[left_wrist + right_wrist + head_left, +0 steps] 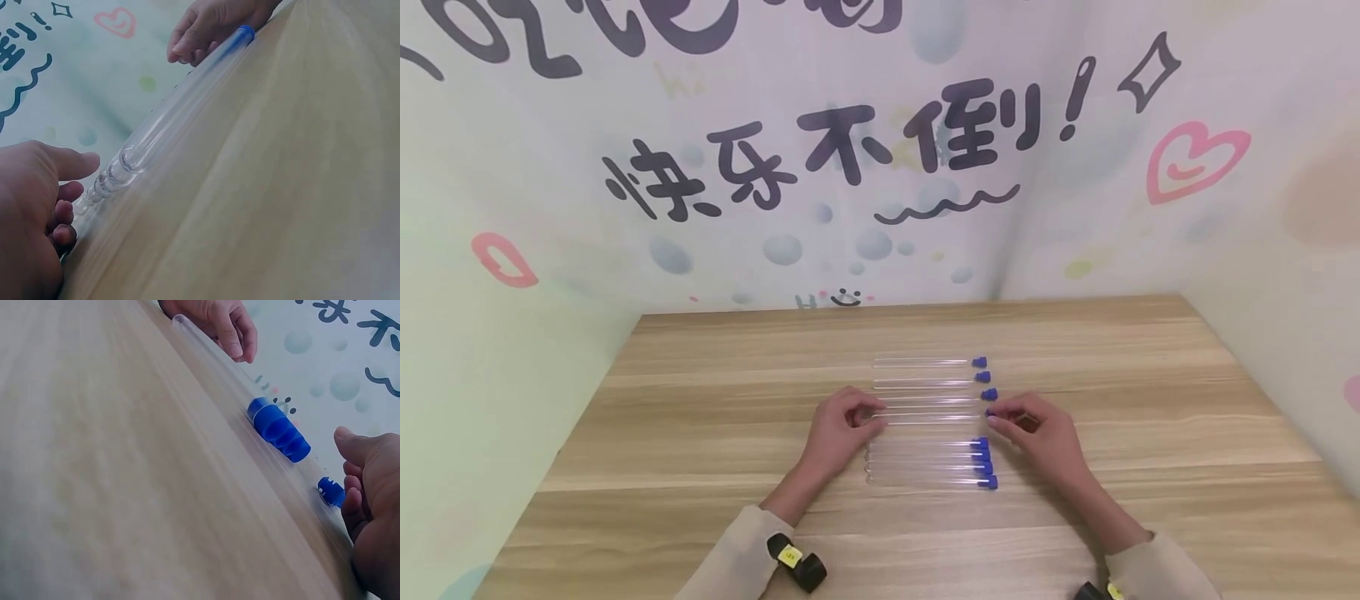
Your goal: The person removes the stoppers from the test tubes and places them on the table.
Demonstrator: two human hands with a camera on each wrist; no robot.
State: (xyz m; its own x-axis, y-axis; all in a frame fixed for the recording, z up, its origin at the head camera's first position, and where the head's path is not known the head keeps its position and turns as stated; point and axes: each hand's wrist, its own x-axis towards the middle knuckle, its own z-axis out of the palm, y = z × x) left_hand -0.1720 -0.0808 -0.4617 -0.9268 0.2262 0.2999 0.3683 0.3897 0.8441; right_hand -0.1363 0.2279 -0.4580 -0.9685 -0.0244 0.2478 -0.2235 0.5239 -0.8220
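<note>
My left hand pinches the rounded end of a clear test tube lying on the table. At the tube's other end, my right hand has thumb and finger around a small blue stopper, mostly hidden by the fingertips. Farther back lie several more clear tubes, each with a blue stopper at its right end. Nearer me, a group of tubes lies close together with blue stoppers in their ends. The right wrist view shows these nearer stoppers large.
The wood-grain table extends around the row of tubes. A printed white curtain with dark lettering stands along its back edge, with pale walls at both sides. Black cameras are strapped on the wrists.
</note>
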